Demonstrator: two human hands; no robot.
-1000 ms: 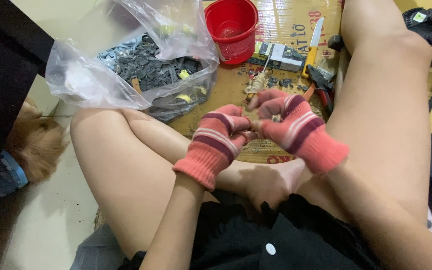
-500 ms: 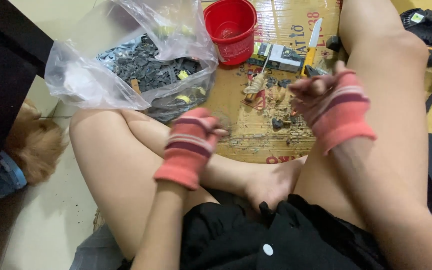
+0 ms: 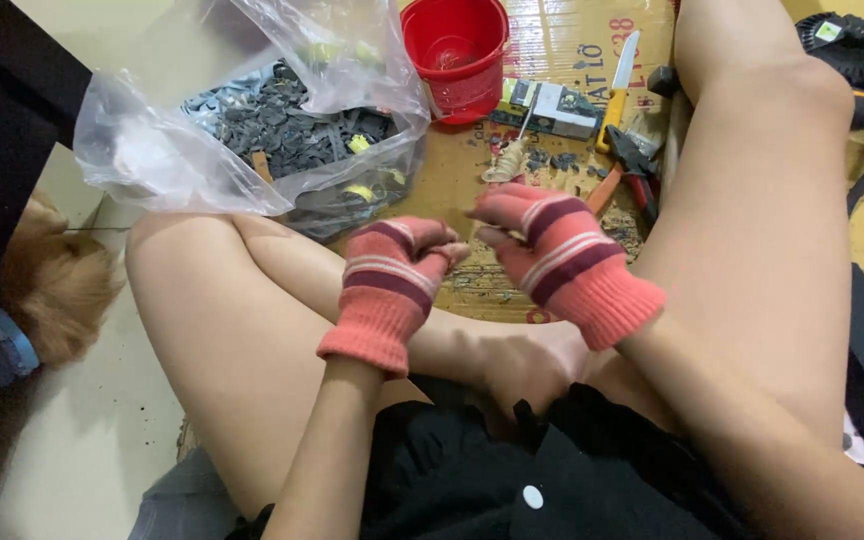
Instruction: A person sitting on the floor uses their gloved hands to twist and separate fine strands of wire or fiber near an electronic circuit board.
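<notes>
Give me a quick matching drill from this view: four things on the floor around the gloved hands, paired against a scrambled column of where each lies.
Things:
1. red plastic bucket
2. clear plastic bag of dark small parts
3. yellow-handled knife
4. orange-handled pliers

Places:
A. left of the bucket, by the left knee
B. top centre, on the cardboard
C. just beyond the right hand
D. right of the small box, blade pointing away

Pairs: 1-B, 2-A, 3-D, 4-C

Both the left hand [image 3: 392, 275] and the right hand [image 3: 552, 250] are covered by pink knitted gloves banded with dark red and white stripes and ribbed at the cuffs. Forearms and legs are left bare; dark shorts [image 3: 512, 470] with a pale button are worn.
</notes>
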